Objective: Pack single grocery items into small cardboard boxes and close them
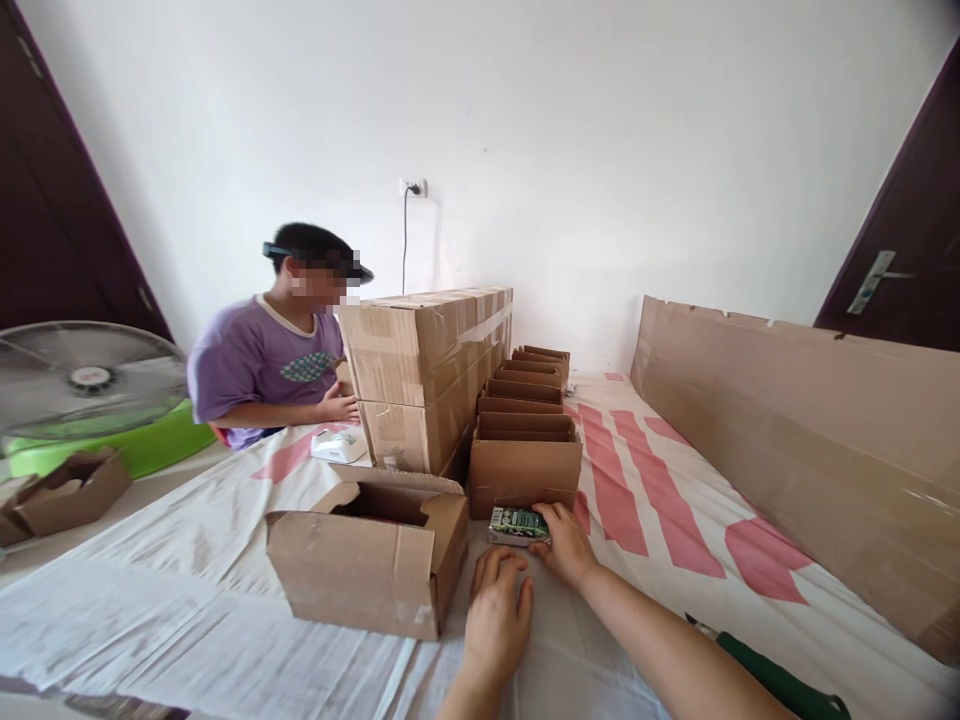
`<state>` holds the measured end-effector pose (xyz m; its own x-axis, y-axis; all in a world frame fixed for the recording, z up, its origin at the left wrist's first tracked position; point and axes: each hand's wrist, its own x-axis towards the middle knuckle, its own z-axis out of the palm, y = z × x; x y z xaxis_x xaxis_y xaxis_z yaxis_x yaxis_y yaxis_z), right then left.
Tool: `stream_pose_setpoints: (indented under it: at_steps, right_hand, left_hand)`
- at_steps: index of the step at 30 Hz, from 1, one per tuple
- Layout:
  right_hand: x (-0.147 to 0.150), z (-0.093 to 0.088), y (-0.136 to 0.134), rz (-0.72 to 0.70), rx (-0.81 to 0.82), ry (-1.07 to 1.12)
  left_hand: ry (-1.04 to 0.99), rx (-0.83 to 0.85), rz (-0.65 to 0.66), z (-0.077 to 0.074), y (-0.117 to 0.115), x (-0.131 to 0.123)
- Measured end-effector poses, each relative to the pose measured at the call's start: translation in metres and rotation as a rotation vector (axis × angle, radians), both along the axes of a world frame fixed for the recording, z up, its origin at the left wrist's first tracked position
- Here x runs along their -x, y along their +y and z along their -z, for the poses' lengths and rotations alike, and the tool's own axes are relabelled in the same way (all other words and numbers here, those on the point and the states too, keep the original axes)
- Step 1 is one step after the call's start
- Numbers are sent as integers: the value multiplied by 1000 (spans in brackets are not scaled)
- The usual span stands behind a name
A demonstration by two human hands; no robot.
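My right hand (566, 545) is closed on a small green and white packet (516, 524) that lies on the white and red cloth (645, 520), just in front of a closed brown carton (525, 470). My left hand (496, 612) rests flat on the cloth with its fingers spread, holding nothing, right beside an open brown carton (367, 560) whose flaps stand up.
A row of small cartons (529, 385) runs back beside two stacked large boxes (427, 375). A person in a purple shirt (262, 365) sits behind them. A long flattened cardboard sheet (810, 420) stands at the right. A fan (86, 380) and an open carton (64, 490) are at left.
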<state>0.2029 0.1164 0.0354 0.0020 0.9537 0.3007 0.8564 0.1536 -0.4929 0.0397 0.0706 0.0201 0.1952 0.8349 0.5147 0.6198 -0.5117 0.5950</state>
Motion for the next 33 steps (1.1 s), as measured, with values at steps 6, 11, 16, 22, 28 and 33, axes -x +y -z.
stream_pose_setpoints:
  at_steps: [6, 11, 16, 22, 28, 33]
  right_hand:
    - [2, 3, 5, 21, -37, -13]
    - [5, 4, 3, 92, -83, -32]
    - [15, 0, 6, 130, -112, -38]
    - [63, -4, 2, -100, -225, -31]
    - [114, -5, 0, -310, -215, 242]
    - [120, -32, -3, -421, -137, 398]
  left_hand:
    - [-29, -29, 41, -2, 1, 0]
    - [-56, -59, 57, -4, 2, -1]
    - [-107, -151, 46, -5, 1, 0]
    - [-205, -402, 45, -18, -17, 7]
    - [-347, -676, 33, -60, -39, 16]
    - [-502, -647, -8, -81, -44, 33]
